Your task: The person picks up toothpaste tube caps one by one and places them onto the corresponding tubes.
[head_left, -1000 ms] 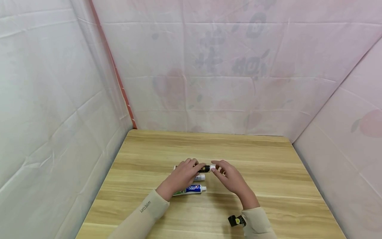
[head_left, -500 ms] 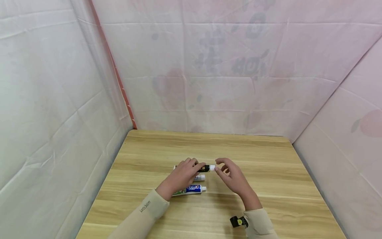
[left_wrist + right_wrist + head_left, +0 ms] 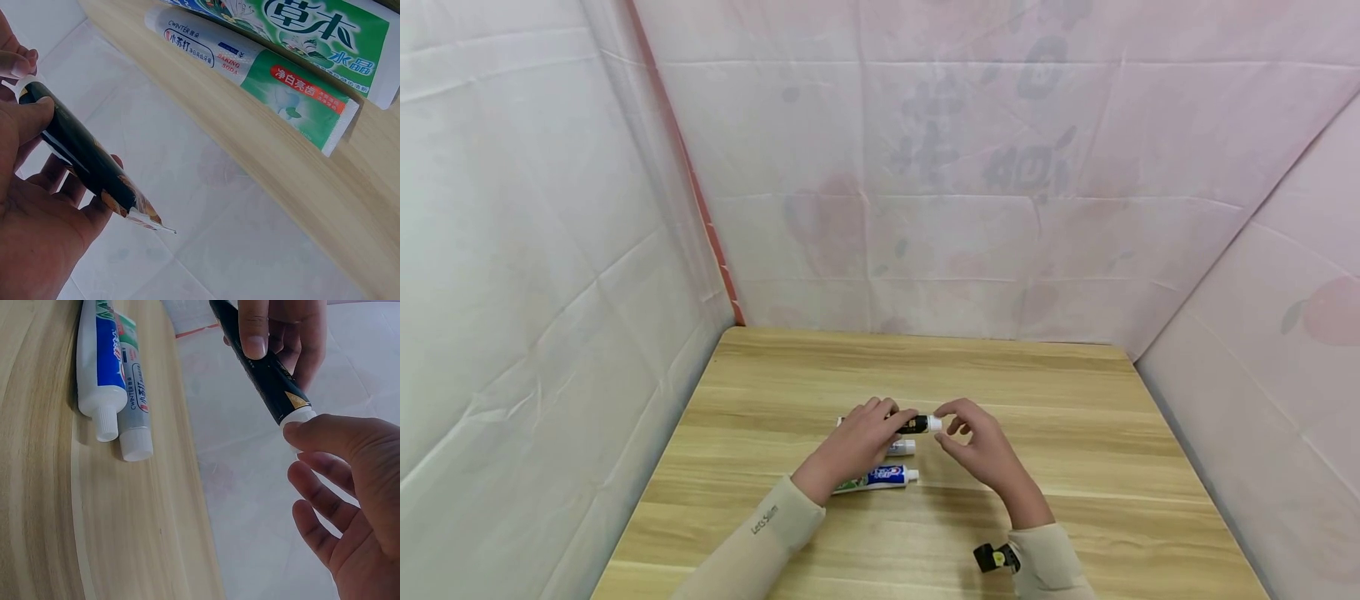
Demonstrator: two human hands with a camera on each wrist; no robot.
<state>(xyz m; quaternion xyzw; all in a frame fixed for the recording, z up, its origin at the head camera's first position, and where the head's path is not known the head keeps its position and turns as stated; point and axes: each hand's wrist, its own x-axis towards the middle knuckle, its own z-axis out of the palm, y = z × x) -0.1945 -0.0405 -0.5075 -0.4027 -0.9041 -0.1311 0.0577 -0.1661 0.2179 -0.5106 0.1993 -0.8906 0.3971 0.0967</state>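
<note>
My left hand (image 3: 855, 437) grips a black toothpaste tube (image 3: 81, 147), thumb on its upper side and fingers around the back. The tube's white cap (image 3: 296, 417) points toward my right hand (image 3: 983, 447). Thumb and index finger of that hand pinch the cap, while its other fingers curl loosely, as the right wrist view shows. In both wrist views the tube is held up off the table. Nearer to me lie a silver and green toothpaste tube (image 3: 250, 72) and a blue, green and white toothpaste tube (image 3: 103, 362), side by side, partly covered by the left hand in the head view.
The wood-grain table (image 3: 1097, 467) carries the tubes near its middle. White printed cloth (image 3: 955, 275) hangs behind and on both sides. A small black camera (image 3: 996, 557) is strapped at the right sleeve.
My right hand's fingers drew slightly away to the right from the cap, then came back onto it. The left hand and the black tube stay about where they were.
</note>
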